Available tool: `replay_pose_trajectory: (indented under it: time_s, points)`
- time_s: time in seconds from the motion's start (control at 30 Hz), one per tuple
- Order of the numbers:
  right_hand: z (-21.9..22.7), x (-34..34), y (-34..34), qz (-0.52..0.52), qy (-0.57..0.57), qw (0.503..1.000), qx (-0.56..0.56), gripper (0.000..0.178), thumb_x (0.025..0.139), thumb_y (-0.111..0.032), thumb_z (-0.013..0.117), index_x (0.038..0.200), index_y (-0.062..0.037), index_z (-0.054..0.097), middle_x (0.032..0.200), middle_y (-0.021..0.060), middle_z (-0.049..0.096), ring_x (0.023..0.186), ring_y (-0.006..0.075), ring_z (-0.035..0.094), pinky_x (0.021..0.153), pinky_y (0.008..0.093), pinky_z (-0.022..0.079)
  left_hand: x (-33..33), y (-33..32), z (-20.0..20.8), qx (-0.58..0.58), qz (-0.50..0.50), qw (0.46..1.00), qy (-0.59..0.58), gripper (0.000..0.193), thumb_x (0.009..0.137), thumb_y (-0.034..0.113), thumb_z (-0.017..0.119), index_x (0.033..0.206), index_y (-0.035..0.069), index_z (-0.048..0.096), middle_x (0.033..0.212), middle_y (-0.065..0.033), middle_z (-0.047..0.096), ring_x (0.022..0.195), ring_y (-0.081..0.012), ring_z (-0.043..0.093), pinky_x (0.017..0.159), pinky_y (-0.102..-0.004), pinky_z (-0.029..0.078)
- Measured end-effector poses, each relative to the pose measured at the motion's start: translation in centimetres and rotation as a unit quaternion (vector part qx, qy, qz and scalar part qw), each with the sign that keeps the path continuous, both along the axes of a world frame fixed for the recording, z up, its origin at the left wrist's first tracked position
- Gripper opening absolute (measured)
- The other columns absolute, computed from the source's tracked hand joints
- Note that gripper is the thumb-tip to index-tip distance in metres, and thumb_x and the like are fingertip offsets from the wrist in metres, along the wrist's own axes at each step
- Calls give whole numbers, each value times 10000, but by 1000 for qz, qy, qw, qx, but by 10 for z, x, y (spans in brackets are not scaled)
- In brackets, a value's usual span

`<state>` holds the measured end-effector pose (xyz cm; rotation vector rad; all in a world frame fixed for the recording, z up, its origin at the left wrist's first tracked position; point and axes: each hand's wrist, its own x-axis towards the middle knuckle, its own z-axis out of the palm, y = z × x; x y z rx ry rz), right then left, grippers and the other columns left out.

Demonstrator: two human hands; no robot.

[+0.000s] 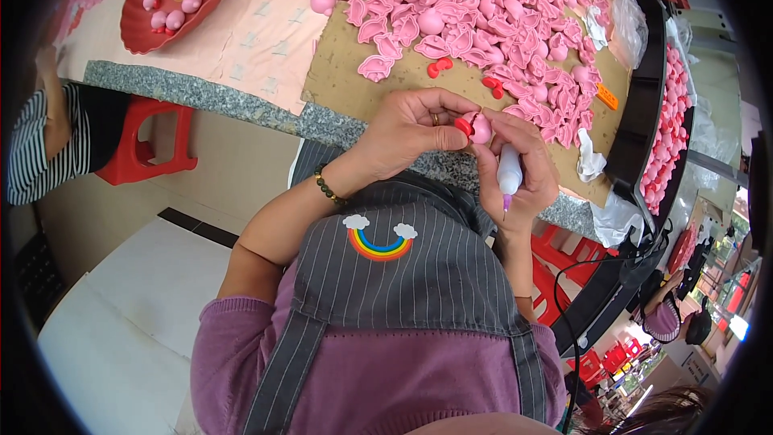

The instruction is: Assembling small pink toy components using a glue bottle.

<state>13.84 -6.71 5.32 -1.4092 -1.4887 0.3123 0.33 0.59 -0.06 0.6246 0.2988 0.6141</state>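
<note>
Just over the table's front edge, my left hand (403,135) pinches a small red bow-shaped piece (464,126) against a round pink ball (481,128). My right hand (527,157) touches the same ball with its fingertips from the other side. Tucked in the right hand is a white squeeze bottle (509,169) with a purple needle tip pointing down toward me. Both hands are closed, and the fingers partly cover the ball and the red piece. On the brown board (342,72) beyond them lie two loose red bow pieces (440,67) and a heap of pink moulded pieces (483,12).
A red scalloped tray (137,32) with pink balls stands on the left of the stone-edged table (217,93). At right are an orange tool (607,97), crumpled white tissue (590,157) and a dark conveyor-like trough (666,133) of pink-red pieces. Another person (48,137) sits at far left.
</note>
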Motion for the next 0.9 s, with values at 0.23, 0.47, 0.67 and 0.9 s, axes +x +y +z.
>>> replay_pose_trajectory:
  time_s: [0.23,0.47,0.67,0.9]
  points:
    - [1,-1,0,-8,-2,1000,-9,242,662,87,671,886,42,591,917,149,632,738,153,579,662,256,462,0,0,-1,1,0,1000,-1,330,789,-20,611,1106,-45,522,1015,-120,599,934,-160,591,814,-281,501]
    - [-1,-1,-2,-17,0,999,-27,231,669,78,681,885,34,611,905,151,635,790,171,596,649,254,478,-1,0,2,10,4,1000,15,337,778,-18,624,1100,-46,527,1006,-115,601,907,-149,596,812,-273,500]
    - [-9,-5,-1,-5,74,997,-29,266,668,47,704,916,4,619,990,159,597,861,217,583,710,280,472,1,0,-3,3,6,1000,2,317,775,32,651,1061,-35,531,988,-111,606,899,-148,598,805,-269,501]
    - [-32,4,-3,-12,81,997,-6,389,654,-90,761,1009,-21,619,1000,120,543,943,225,529,810,321,430,1,0,-3,10,-1,1000,-21,320,776,82,664,1046,-22,528,987,-98,605,905,-145,593,800,-266,497]
